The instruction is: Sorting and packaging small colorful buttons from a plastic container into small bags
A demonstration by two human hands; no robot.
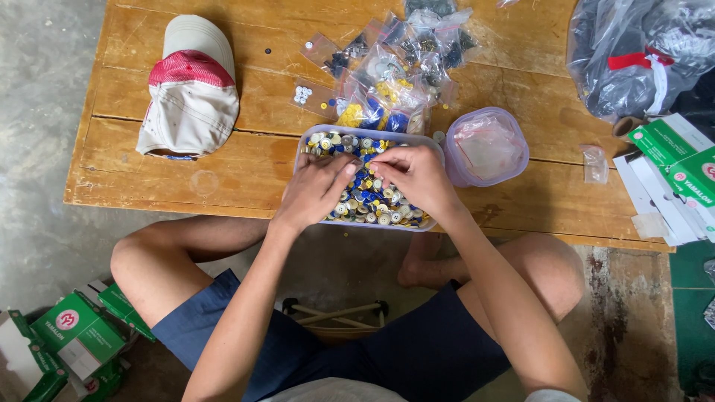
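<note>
Item: clear plastic tub, rectangular, placed at the near edge of the wooden desk. It is filled with loose buttons, blue, yellow, white and metallic.

Left hand: laid palm down on the buttons at the tub's left side, fingers bent into the pile. Whether a button is held in its grip cannot be told.

Right hand: laid over the tub's right side, fingertips drawn together at the middle of the pile, just beside the left fingers. What is pinched, if anything, cannot be told.

Surroundings: small clear bags of sorted buttons are heaped behind the tub. A round tub with a plastic bag inside is set to its right. A white and red cap is lying to the left.
</note>
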